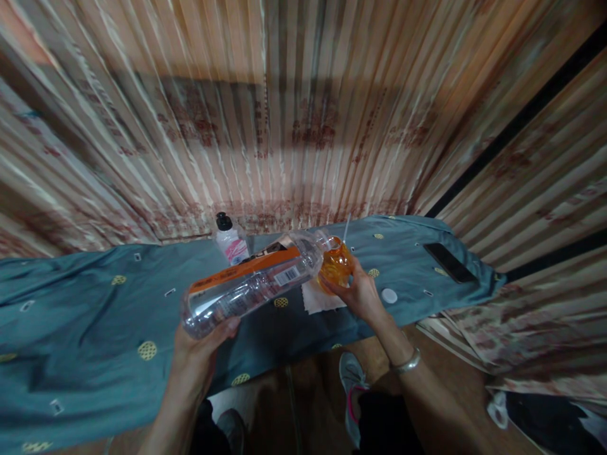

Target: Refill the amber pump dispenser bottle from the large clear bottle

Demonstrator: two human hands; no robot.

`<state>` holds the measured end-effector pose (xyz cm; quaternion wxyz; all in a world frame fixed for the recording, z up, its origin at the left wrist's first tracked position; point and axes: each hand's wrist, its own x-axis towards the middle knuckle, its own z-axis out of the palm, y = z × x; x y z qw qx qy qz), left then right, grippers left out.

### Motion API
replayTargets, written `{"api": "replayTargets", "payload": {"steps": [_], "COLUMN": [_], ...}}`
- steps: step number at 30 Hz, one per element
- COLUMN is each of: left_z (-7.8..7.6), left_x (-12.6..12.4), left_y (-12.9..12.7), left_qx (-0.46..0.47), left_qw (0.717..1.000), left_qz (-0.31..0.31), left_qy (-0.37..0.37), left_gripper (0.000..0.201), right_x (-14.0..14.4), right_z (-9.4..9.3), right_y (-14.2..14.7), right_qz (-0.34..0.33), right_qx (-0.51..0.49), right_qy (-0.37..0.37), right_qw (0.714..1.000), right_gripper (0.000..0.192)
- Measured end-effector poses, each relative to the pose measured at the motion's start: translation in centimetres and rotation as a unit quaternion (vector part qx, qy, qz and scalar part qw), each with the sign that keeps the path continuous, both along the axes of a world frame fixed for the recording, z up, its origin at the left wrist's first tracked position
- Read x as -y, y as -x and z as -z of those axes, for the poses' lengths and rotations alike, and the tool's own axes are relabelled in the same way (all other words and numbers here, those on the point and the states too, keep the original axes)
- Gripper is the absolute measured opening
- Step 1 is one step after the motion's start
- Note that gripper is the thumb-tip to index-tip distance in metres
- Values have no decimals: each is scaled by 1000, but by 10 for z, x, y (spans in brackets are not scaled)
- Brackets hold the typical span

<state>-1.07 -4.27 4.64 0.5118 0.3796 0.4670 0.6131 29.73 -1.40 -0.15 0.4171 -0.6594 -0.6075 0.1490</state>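
My left hand (pixel 202 351) is wrapped round the base of a large clear plastic bottle (pixel 265 291) with an orange and black label. The bottle lies tilted, nearly level, its neck pointing right. Its mouth is at the rim of a small see-through orange container (pixel 336 268), which my right hand (pixel 361 292) grips from the right side. I cannot tell whether liquid is flowing between them. A thin pale stick or straw (pixel 348 227) rises behind the container. Below it lies a white cloth or tissue (pixel 322 300). A round white cap (pixel 389 296) rests right of my right hand.
A white and pink squeeze bottle with a black top (pixel 231 242) stands behind the big bottle. A dark phone (pixel 449 262) lies to the right on the teal patterned cloth (pixel 109 316). Pleated curtains (pixel 294 126) hang close behind; dark bars (pixel 516 120) cross at the right.
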Motion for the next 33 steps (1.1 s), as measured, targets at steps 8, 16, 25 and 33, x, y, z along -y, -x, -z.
{"api": "replayTargets", "payload": {"steps": [8, 16, 25, 33], "left_z": [3, 2, -8, -9], "left_x": [0, -2, -1, -3], "left_y": [-1, -1, -7, -8], "left_qx": [6, 25, 30, 27], "left_qw": [1000, 999, 999, 999], "left_qz": [-8, -11, -31, -30], "left_qy": [-14, -17, -9, -24], "left_gripper": [68, 75, 71, 67], "right_x": [-2, -2, -2, -1], "right_z": [6, 6, 5, 5], "right_y": [-2, -5, -4, -2], "right_qz": [-6, -18, -16, -1], "right_qx": [2, 4, 2, 5], "right_qy": [-14, -6, -9, -6], "right_qw": [1000, 1000, 1000, 1000], "right_gripper": [75, 75, 74, 76]}}
